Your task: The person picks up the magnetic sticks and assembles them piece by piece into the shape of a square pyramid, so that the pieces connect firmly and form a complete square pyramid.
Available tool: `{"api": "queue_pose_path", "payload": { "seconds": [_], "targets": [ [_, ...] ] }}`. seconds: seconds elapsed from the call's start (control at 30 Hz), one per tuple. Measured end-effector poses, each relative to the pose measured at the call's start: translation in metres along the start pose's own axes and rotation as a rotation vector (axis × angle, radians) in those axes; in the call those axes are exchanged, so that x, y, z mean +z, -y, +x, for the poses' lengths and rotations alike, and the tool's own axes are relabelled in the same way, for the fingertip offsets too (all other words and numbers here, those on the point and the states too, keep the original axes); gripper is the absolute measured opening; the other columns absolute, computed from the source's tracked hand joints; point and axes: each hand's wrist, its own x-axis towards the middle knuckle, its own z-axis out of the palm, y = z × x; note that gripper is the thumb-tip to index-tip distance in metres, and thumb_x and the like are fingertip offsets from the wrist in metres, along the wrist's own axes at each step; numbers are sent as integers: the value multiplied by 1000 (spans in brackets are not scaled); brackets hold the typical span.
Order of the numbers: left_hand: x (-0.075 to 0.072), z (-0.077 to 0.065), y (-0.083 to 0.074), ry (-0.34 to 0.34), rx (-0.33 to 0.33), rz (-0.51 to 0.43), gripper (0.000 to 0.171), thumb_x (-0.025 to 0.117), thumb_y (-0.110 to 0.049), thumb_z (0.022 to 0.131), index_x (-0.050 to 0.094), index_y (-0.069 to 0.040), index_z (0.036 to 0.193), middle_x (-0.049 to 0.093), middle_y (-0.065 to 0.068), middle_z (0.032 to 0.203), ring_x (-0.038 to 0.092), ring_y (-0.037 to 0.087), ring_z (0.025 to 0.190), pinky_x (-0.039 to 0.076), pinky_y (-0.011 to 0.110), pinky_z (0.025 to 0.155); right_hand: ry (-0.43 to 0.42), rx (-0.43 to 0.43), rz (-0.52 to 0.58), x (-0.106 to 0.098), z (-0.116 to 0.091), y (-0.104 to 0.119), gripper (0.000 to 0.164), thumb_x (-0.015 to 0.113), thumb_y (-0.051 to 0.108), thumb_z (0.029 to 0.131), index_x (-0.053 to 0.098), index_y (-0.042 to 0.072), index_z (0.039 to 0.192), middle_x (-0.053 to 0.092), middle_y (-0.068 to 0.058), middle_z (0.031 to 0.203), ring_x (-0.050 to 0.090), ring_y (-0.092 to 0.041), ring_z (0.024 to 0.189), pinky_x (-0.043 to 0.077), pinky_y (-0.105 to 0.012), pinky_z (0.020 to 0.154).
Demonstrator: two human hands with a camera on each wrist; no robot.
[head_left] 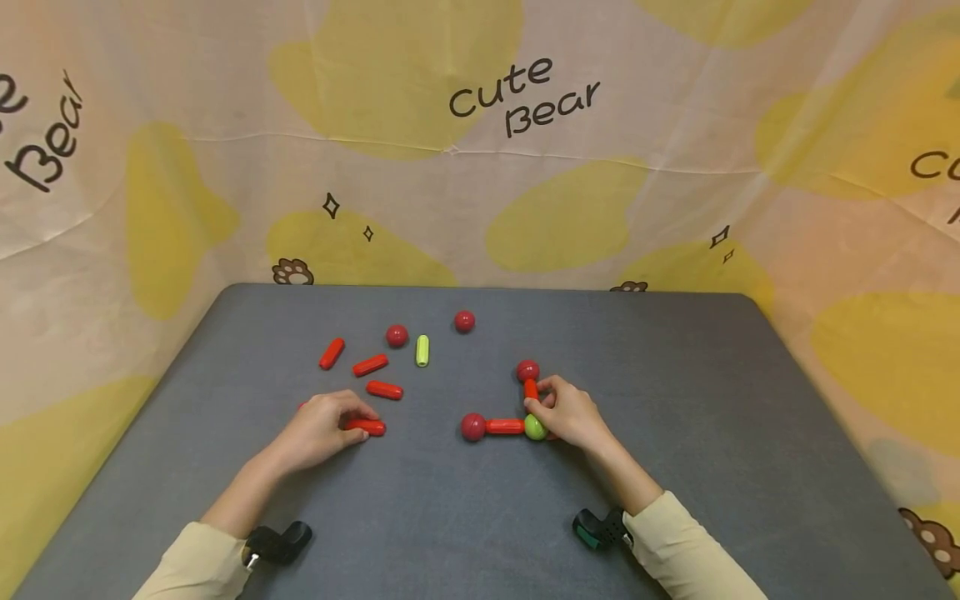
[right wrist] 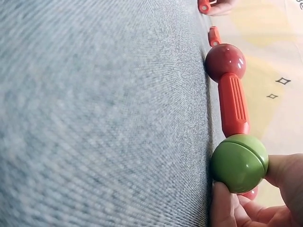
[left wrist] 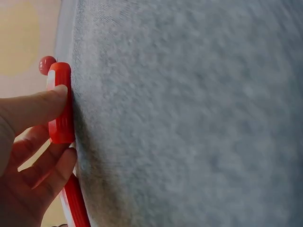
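Note:
My left hand [head_left: 322, 427] pinches a red rod [left wrist: 60, 104] between thumb and fingers, low over the grey table. Another red rod [left wrist: 75, 203] lies beyond the fingers in the left wrist view. My right hand [head_left: 572, 414] grips an L-shaped joined piece at its far-pointing red rod [head_left: 531, 390]. That rod links a red ball [head_left: 528, 371] at the far end to a green ball [right wrist: 239, 163] at the corner. From the green ball a second red rod [right wrist: 233, 104] runs left to another red ball [right wrist: 226, 63]. The right fingers partly hide the far-pointing rod.
Beyond my left hand lie loose red rods [head_left: 371, 365], [head_left: 385, 390] and a red rod [head_left: 332, 354] farther left. A yellow-green rod [head_left: 423, 351] lies between two loose red balls [head_left: 397, 336]. A printed cloth [head_left: 420, 208] hangs behind the table [head_left: 697, 375].

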Motion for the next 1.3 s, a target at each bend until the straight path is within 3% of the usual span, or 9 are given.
{"api": "queue_pose_path", "payload": {
  "seconds": [0.4, 0.6, 0.83, 1.07, 1.3],
  "targets": [
    [4, 16, -27, -3, 56, -33, 21, 74, -11, 75, 70, -23, 92, 65, -11, 91, 57, 11, 84, 45, 30, 72, -6, -14, -1, 0, -1, 1, 34, 65, 24, 84, 57, 2, 109, 60, -1, 70, 50, -10, 45, 41, -25, 45],
    [8, 33, -51, 4, 96, -40, 20, 76, -14, 75, 70, -22, 92, 61, -13, 83, 53, 6, 71, 45, 23, 65, -7, -13, 2, 0, -1, 1, 34, 65, 24, 84, 57, 1, 108, 60, -1, 70, 50, -10, 45, 41, -25, 45],
    [10, 55, -75, 2, 120, -52, 18, 74, -13, 76, 70, -19, 93, 62, -10, 82, 53, 5, 68, 45, 23, 63, -7, -13, 6, 1, -1, 0, 34, 65, 24, 84, 57, 1, 108, 60, -1, 70, 50, -10, 45, 41, -25, 45],
    [22, 78, -89, -18, 121, -47, 16, 74, -15, 77, 71, -17, 93, 62, -8, 82, 54, 6, 68, 46, 23, 62, -7, -14, 10, 1, -1, 0, 33, 66, 23, 84, 57, 1, 108, 60, -1, 70, 50, -10, 45, 41, -25, 45],
    [33, 97, -98, 4, 99, -30, 17, 73, -15, 77, 71, -15, 94, 62, -5, 84, 55, 9, 71, 45, 23, 65, -7, -6, 6, 1, -1, 0, 33, 66, 24, 84, 57, 1, 107, 60, -1, 69, 50, -10, 45, 40, -25, 45]
  ]
}}
